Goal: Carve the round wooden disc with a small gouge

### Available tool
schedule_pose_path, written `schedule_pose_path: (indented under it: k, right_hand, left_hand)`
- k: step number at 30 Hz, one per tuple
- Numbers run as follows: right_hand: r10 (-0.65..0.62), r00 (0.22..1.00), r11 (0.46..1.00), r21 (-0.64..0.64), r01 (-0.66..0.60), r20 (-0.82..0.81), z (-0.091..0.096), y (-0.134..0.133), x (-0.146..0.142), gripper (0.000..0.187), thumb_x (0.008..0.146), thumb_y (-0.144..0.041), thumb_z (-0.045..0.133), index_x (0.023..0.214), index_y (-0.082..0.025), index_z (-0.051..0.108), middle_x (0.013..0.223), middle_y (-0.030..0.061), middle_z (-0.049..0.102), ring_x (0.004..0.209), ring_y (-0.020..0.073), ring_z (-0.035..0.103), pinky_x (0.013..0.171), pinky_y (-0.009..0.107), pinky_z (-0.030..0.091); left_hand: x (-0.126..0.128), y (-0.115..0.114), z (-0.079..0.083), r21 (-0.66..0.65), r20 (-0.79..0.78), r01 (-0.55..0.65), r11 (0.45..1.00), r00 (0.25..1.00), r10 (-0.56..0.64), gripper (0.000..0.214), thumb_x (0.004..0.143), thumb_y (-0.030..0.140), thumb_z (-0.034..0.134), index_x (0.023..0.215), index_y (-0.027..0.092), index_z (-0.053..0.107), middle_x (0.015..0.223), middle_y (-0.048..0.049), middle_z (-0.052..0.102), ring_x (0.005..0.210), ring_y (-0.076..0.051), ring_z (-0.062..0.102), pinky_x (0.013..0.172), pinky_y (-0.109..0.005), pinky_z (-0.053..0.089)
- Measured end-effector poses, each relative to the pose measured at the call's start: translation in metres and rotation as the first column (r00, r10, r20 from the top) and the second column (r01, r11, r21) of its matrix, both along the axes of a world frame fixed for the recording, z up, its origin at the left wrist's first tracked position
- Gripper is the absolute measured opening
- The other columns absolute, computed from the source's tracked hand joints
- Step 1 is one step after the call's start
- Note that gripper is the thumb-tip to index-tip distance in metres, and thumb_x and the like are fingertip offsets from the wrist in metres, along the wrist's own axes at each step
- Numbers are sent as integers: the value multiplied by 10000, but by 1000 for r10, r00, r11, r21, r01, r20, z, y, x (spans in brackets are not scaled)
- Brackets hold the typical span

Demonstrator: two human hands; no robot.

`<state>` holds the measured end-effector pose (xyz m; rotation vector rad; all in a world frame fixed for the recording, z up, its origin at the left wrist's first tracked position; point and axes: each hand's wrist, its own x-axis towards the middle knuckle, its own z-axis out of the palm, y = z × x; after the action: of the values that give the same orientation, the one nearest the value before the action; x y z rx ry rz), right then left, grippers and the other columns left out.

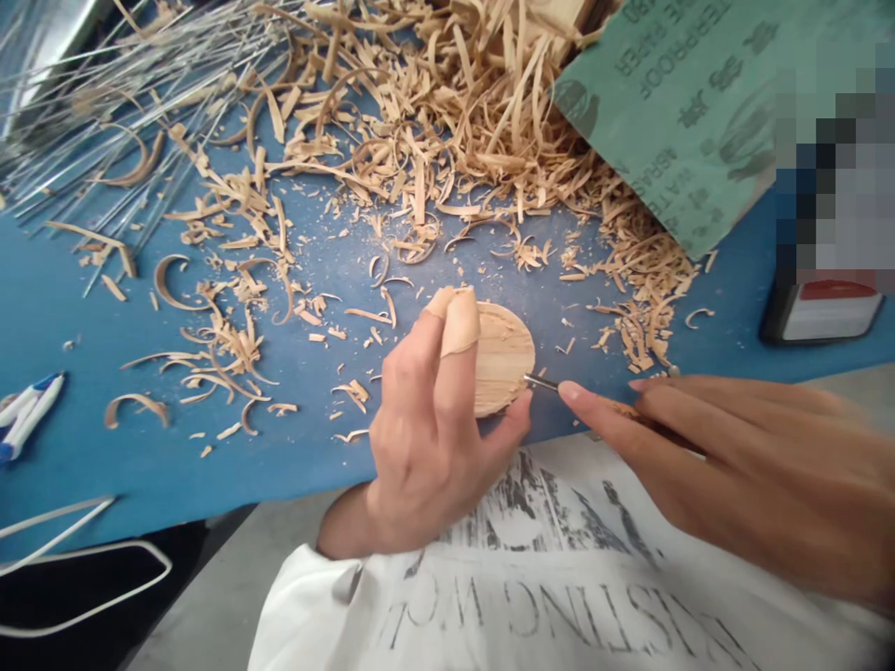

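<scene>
Bracing a pale oval wooden disc mid-frame, my left hand grips it half-curled, likely against slipping; my right hand, closed around a slim metal-tipped tool, keeps a fingertip forward, perhaps for control.

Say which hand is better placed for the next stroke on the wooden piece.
Right, probably: the right hand grips the tool, its tip at the edge of the wooden piece; the left hand seems to steady it.

Behind the wooden disc lie shavings, with sandpaper to their right
</scene>
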<state>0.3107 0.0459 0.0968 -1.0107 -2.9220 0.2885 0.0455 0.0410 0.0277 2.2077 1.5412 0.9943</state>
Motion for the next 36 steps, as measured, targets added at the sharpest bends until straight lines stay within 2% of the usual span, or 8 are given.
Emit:
schedule_pose_path:
  k: [9, 13, 18, 22, 25, 28, 31, 36]
  right_hand:
    - [40, 998, 999, 26, -39, -39, -4, 3, 5, 428, 1121, -86, 532, 1538, -86, 630, 893, 7, 653, 785, 215, 657, 715, 415, 563]
    - [23, 982, 995, 98, -4, -187, -23, 2, 14, 472, 1106, -82, 612, 1575, -112, 652, 962, 14, 698, 840, 185, 680, 726, 372, 567]
    - [88, 974, 982, 179, -50, -207, -51, 1, 24, 572, 1089, -84, 624, 1661, -78, 616, 875, -11, 630, 837, 199, 655, 748, 370, 595]
    - [173, 985, 879, 455, -143, -25, -61, -10, 24, 545, 1050, -182, 786, 1588, -171, 703, 831, -44, 645, 803, 174, 623, 957, 413, 719]
    - [75, 992, 829, 546, -121, 106, -60, -24, 24, 626, 1002, -227, 885, 1598, -190, 699, 907, -33, 719, 805, 172, 602, 1160, 504, 710]
    - [93, 996, 885, 458, -83, 2, -54, -28, 31, 643, 1035, -172, 813, 1658, -183, 654, 907, -26, 712, 846, 182, 654, 1178, 505, 706]
    - [63, 986, 968, 249, -23, -157, -47, -21, 37, 619, 1054, -79, 735, 1657, -193, 658, 892, -26, 703, 985, 189, 771, 1168, 418, 697]
    - [-39, 975, 995, 85, 59, -220, -38, -7, 29, 510, 1006, -26, 798, 1494, -171, 763, 1001, -6, 808, 969, 162, 818, 1171, 328, 660]
  left_hand:
    - [0, 0, 2, -25, -27, 5, 1000, 1000, -6, 1035, 1022, 336, 898, 1864, 225, 307, 1716, -193, 672, 1525, -358, 703, 1226, -511, 620]
    - [-1, 0, 0, -28, -26, 13, 1000, 1000, -13, 1036, 1011, 347, 914, 1854, 221, 324, 1714, -206, 665, 1529, -356, 694, 1240, -503, 611]
    - [-2, -1, -4, -15, -20, -4, 1000, 1000, 4, 1017, 999, 406, 928, 1820, 206, 362, 1671, -227, 677, 1494, -362, 708, 1227, -511, 622]
    - [-1, -2, -3, -25, -25, -23, 999, 999, 23, 999, 987, 349, 922, 1806, 198, 370, 1674, -231, 665, 1515, -368, 698, 1251, -528, 612]
    - [-1, -2, -2, -12, -29, -19, 1000, 999, 19, 987, 994, 345, 917, 1795, 157, 372, 1664, -258, 663, 1529, -364, 684, 1250, -514, 613]
    - [-1, -2, -4, -7, -41, -17, 1000, 999, 17, 1001, 1001, 386, 919, 1795, 128, 367, 1657, -279, 662, 1515, -367, 684, 1216, -501, 631]
    - [-2, -3, -5, 1, -39, -22, 1000, 999, 22, 1017, 1002, 404, 921, 1807, 135, 360, 1659, -275, 668, 1507, -373, 693, 1186, -499, 649]
    - [-2, -4, -6, -16, -29, -37, 999, 999, 37, 1023, 1007, 458, 919, 1819, 192, 358, 1687, -250, 671, 1527, -394, 691, 1184, -540, 659]
